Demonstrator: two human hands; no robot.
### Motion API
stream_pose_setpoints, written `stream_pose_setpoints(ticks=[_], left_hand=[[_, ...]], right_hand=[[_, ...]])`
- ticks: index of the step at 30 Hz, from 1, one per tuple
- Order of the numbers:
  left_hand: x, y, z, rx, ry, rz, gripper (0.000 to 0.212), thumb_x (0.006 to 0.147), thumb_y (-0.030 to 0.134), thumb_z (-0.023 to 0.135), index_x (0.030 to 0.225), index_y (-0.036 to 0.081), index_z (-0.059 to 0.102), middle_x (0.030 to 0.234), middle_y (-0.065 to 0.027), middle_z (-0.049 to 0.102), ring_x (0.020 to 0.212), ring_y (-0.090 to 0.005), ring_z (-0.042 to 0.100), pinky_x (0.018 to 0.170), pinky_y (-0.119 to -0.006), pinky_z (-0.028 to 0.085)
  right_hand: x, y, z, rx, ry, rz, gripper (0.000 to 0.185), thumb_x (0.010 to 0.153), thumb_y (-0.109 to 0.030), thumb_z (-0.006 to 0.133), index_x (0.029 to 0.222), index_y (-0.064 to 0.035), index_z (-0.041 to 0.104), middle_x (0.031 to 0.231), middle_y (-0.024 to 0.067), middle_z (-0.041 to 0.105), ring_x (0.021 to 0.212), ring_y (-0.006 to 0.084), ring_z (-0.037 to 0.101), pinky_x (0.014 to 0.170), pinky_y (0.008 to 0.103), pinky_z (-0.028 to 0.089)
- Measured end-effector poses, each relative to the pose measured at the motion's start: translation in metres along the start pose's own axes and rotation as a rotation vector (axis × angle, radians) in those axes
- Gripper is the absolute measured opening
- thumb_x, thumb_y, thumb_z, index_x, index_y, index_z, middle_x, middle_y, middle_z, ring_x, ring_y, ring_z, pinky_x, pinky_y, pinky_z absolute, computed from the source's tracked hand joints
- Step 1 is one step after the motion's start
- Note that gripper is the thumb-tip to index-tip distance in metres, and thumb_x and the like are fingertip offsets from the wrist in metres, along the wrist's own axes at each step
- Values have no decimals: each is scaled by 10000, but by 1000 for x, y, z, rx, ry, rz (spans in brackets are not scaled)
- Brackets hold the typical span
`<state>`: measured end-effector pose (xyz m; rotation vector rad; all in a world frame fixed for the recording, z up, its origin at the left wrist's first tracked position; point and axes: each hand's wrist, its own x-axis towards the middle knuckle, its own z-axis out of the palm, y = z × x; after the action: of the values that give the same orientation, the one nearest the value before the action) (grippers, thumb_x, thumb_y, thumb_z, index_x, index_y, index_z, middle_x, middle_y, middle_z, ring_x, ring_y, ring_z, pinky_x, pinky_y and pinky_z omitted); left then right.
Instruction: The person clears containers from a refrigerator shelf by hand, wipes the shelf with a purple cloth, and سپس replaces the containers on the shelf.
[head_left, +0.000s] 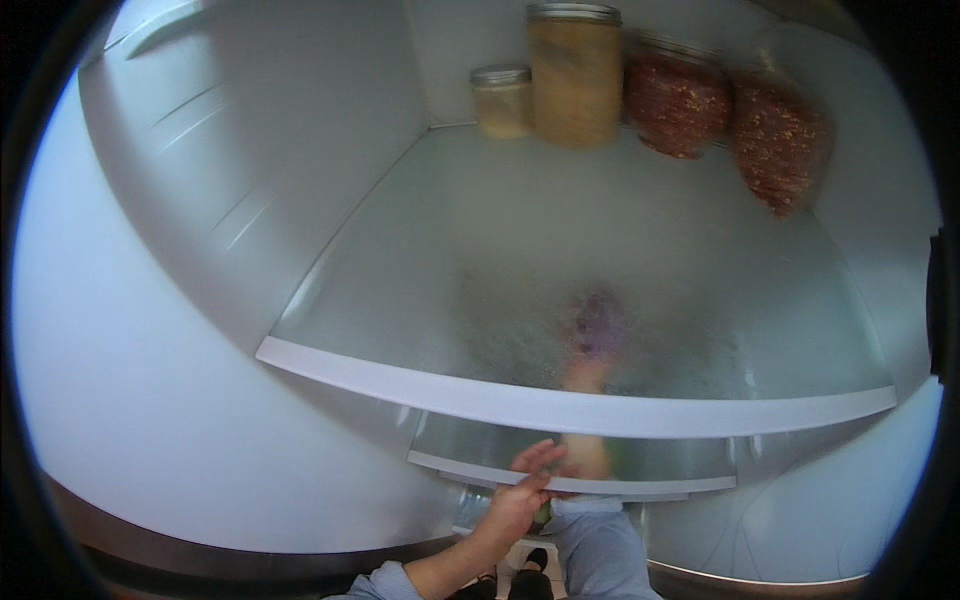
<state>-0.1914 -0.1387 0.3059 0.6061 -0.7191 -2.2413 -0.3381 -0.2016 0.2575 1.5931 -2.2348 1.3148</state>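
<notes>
My left hand (525, 484) is at the white front edge of a lower refrigerator shelf (645, 484), its fingers apart and slightly curled, with nothing clearly held. My right forearm (586, 454) reaches in above that shelf and under the large upper glass shelf (525, 202). Through the fogged, wet-looking glass, a blurred purple thing (598, 322) shows at the end of this arm. The blur hides my right hand's fingers, so their grip cannot be told.
At the upper shelf's back stand a small lidded jar (502, 105), a tall jar with pale contents (576, 82), a jar with red contents (679, 101) and a clear bag with red contents (781, 142). The upper shelf's white front rim (570, 409) crosses above my right arm.
</notes>
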Motion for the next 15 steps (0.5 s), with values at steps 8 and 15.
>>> stream_pose_setpoints(ticks=[8,15], left_hand=[[-3,11,14,359,236,3,93,825,116,598,881,75,537,730,-1,513,619,-97,461,533,-220,345],[-8,13,14,307,254,-101,323,823,164,628,1111,90,503,794,14,503,648,-83,454,575,-219,350]], right_hand=[[-42,-19,48,671,-391,266,283,836,-180,587,1051,2,564,1044,110,573,979,222,517,877,346,401],[-36,27,-35,1376,229,768,254,833,-162,598,1017,12,571,1013,110,577,942,212,525,846,336,417]])
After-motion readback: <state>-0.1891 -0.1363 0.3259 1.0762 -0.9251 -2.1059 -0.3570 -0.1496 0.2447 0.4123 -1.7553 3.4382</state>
